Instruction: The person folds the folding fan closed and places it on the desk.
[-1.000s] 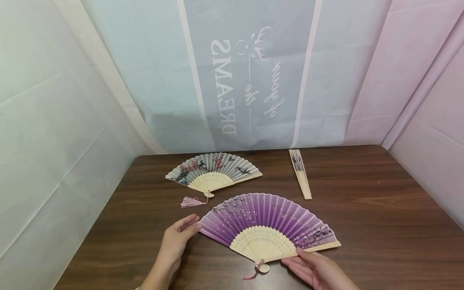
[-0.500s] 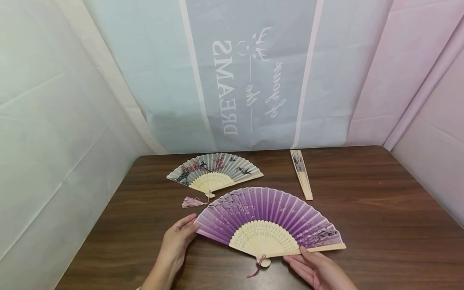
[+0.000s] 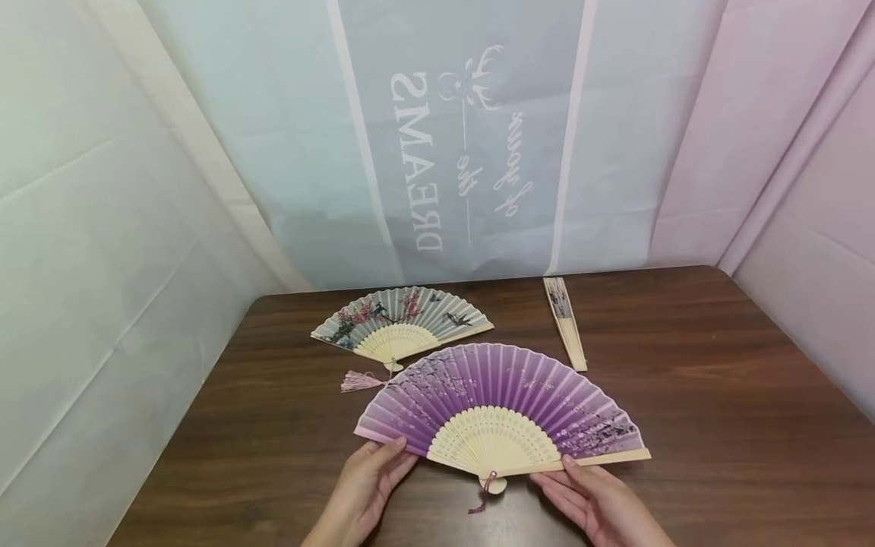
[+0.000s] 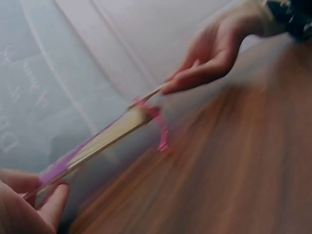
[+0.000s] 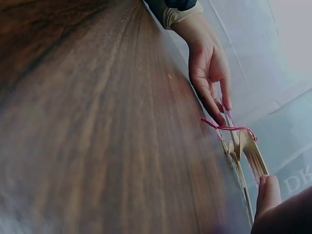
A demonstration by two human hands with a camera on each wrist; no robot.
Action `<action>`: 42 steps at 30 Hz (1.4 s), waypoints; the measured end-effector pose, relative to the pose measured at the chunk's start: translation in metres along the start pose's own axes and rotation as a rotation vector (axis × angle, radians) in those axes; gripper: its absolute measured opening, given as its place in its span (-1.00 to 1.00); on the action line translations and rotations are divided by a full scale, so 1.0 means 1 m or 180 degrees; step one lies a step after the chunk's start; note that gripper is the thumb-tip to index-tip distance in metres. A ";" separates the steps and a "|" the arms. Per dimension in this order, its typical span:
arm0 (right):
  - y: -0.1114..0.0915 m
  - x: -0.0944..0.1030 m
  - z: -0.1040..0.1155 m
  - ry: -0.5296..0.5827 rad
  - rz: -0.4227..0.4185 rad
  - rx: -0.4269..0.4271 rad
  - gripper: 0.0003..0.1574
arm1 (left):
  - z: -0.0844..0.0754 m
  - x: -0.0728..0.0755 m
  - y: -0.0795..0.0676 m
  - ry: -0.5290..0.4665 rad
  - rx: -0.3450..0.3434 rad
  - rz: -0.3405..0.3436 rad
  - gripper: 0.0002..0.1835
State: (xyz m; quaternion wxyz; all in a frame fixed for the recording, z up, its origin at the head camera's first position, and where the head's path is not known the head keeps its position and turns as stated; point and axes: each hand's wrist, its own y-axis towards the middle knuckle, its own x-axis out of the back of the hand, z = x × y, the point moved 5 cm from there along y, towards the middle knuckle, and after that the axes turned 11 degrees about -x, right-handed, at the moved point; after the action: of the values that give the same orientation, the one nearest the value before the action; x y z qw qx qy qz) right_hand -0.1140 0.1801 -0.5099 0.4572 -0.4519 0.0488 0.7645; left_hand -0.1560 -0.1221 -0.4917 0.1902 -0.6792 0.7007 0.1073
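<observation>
A purple folding fan (image 3: 488, 372) with blossom print and pale pierced ribs is spread wide between my two hands, lifted off the table. My left hand (image 3: 369, 486) pinches its lower left edge, thumb on top and fingers beneath. On the right-hand guard stick, my right hand (image 3: 598, 497) grips with the thumb above and fingers underneath. A dark pink cord (image 3: 487, 490) hangs from the pivot; it also dangles in the left wrist view. Seen edge-on from the left wrist, the fan (image 4: 105, 139) stretches from one hand to the other.
Behind lies an open grey folding fan (image 3: 399, 323) with flowers and a pink tassel (image 3: 362, 381). A closed folding fan (image 3: 566, 325) rests at the back right of the brown wooden table (image 3: 690, 395). A printed cloth backdrop (image 3: 478, 152) rises along the far edge.
The purple fan has risen and shifted slightly away from me, now overlapping the grey fan's tassel cord. My left hand has slid right along its lower left edge; my right keeps its grip.
</observation>
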 end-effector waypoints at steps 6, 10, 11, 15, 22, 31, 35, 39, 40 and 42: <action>0.003 -0.003 0.003 -0.0151 -0.0085 0.0102 -0.71 | 0.006 -0.011 -0.003 -0.0250 -0.0013 -0.0009 -0.56; 0.006 -0.005 0.007 -0.0357 -0.0309 0.0168 -0.74 | 0.005 -0.014 -0.001 -0.0305 -0.0080 -0.0160 -0.62; 0.007 -0.005 0.009 -0.0385 -0.0354 0.0190 -0.76 | 0.004 -0.015 0.000 -0.0313 -0.0107 -0.0185 -0.62; 0.008 -0.010 0.016 -0.0432 -0.0373 0.0282 -0.76 | -0.001 -0.019 0.004 -0.0377 -0.0208 -0.0294 -0.63; 0.011 -0.022 0.031 -0.0522 -0.0603 0.0465 -0.76 | -0.013 -0.027 0.013 -0.0482 -0.0401 -0.0496 -0.66; 0.019 -0.030 0.047 -0.0584 -0.1186 0.0552 -0.82 | -0.022 -0.029 0.025 -0.0558 -0.0509 -0.0560 -0.53; 0.024 -0.031 0.053 -0.0599 -0.1321 0.0569 -0.82 | -0.024 -0.030 0.031 -0.0526 -0.0544 -0.0559 -0.49; 0.028 -0.032 0.059 -0.0620 -0.1362 0.0596 -0.81 | -0.025 -0.030 0.036 -0.0504 -0.0592 -0.0582 -0.45; 0.029 -0.032 0.060 -0.0637 -0.1361 0.0598 -0.81 | -0.025 -0.030 0.037 -0.0502 -0.0593 -0.0601 -0.45; 0.030 -0.032 0.062 -0.0661 -0.1370 0.0608 -0.81 | -0.026 -0.030 0.039 -0.0500 -0.0590 -0.0635 -0.46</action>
State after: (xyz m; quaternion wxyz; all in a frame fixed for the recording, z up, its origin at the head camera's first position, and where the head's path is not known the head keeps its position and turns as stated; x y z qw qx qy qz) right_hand -0.1712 0.1720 -0.4601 0.6526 -0.3256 -0.0238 0.6838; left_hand -0.1973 -0.1034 -0.4603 0.1906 -0.7496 0.5998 0.2049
